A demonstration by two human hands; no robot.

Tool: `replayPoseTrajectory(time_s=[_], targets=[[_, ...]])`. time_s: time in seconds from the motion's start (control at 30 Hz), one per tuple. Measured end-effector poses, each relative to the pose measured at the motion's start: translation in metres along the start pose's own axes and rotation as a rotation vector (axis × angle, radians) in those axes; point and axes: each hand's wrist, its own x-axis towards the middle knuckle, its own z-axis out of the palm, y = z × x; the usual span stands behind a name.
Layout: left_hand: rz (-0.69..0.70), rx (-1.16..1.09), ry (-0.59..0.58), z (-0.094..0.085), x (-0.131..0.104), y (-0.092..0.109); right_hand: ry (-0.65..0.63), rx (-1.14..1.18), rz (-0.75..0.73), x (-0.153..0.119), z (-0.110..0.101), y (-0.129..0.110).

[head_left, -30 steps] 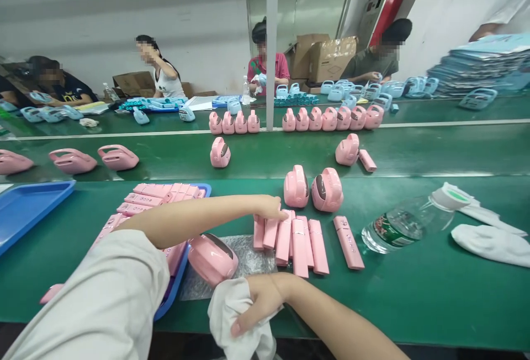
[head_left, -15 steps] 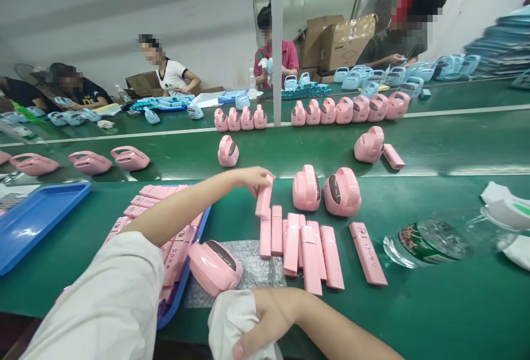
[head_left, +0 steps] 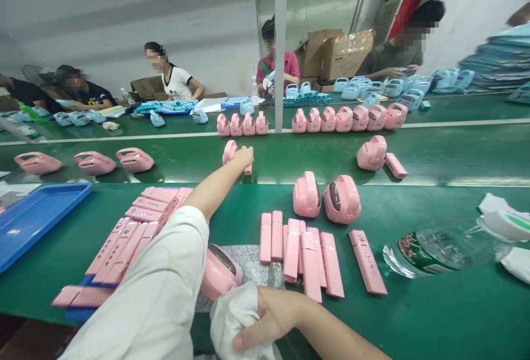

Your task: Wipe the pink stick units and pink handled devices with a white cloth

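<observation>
Bar (head_left: 248, 170) at the belt (head_left: 298, 157), in your left hand (head_left: 243, 155)

Your left arm stretches forward, fingers pinching the bar beside a case (head_left: 228, 152); I cannot tell whether the two touch. Your right hand (head_left: 276, 316) is low, near the bench (head_left: 434, 321) edge, fingers curled around a cloth (head_left: 234, 316). Half a second ago the bar hung over the loose bars (head_left: 292, 252); now it is farther out and to the left, while your right hand keeps the cloth.
</observation>
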Motion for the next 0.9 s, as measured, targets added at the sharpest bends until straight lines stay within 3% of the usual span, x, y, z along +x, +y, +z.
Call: replayPoseTrajectory(time_s=[0.1,0.17,0.27,0.33,0.4,0.47,0.53,0.6,0.67,0.73,0.83,0.9], targets=[[0.031,0.036,-0.079,-0.004,-0.029,0.006,-0.087,-0.016,0.016,-0.004,0.004,0.0],[0.054,0.038,-0.118,-0.008,-0.064,0.004,-0.053,-0.039,0.075,-0.007,0.006,0.002],[0.102,0.036,-0.164,-0.015,-0.144,-0.005,-0.061,-0.035,0.119,-0.012,0.009,0.003],[0.206,0.114,-0.151,-0.015,-0.206,-0.009,-0.069,0.04,0.124,-0.017,0.009,0.002],[0.231,0.09,-0.093,-0.004,-0.261,-0.013,-0.029,0.167,0.13,-0.023,0.007,-0.002],[0.216,0.042,-0.05,0.019,-0.299,-0.016,0.095,0.304,0.131,-0.026,0.003,-0.008],[0.19,0.027,0.079,0.047,-0.317,-0.019,0.337,0.396,0.13,-0.027,-0.002,-0.017],[0.179,-0.026,0.267,0.071,-0.324,-0.022,0.664,0.421,0.097,-0.025,-0.006,-0.028],[0.241,-0.128,0.412,0.087,-0.328,-0.027,0.983,0.37,0.01,-0.023,-0.006,-0.039],[0.374,-0.236,0.483,0.095,-0.334,-0.033,1.206,0.236,-0.104,-0.024,0.0,-0.043],[0.518,-0.403,0.574,0.106,-0.343,-0.041,1.34,-0.076,-0.188,-0.023,0.015,-0.032],[0.504,-0.566,0.682,0.12,-0.344,-0.043,1.299,-0.289,-0.189,-0.015,0.027,-0.017]])
